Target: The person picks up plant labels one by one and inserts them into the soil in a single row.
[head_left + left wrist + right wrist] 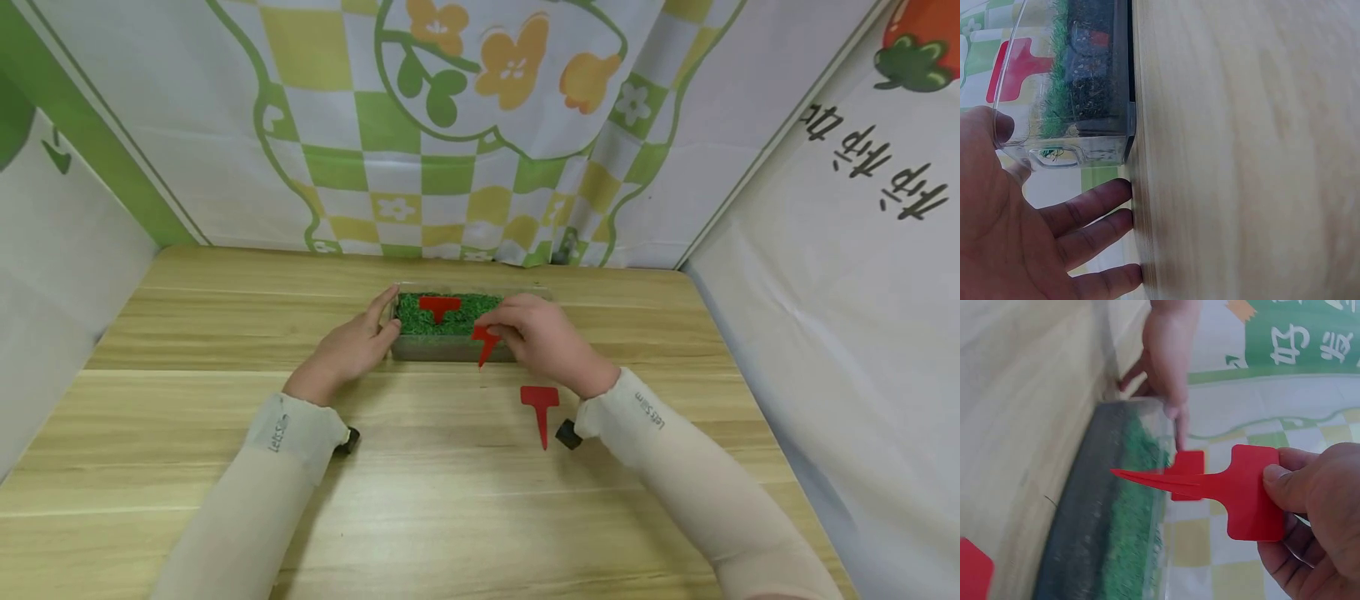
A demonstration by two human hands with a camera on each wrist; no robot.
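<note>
A clear plastic box holds dark soil topped with green artificial grass. My left hand grips the left end of the box with thumb and index finger at its rim. Its other fingers spread down to the table. Between thumb and fingers, my right hand pinches a red T-shaped plant label by its broad head, the pointed stem hanging over the front side of the box. One red plant label stands upright in the grass. Another plant label lies flat on the table.
The wooden table runs back to a checkered, flower-printed curtain. Printed white cloth flanks it on the right. A small black wrist piece hangs under the right sleeve, close beside the lying label.
</note>
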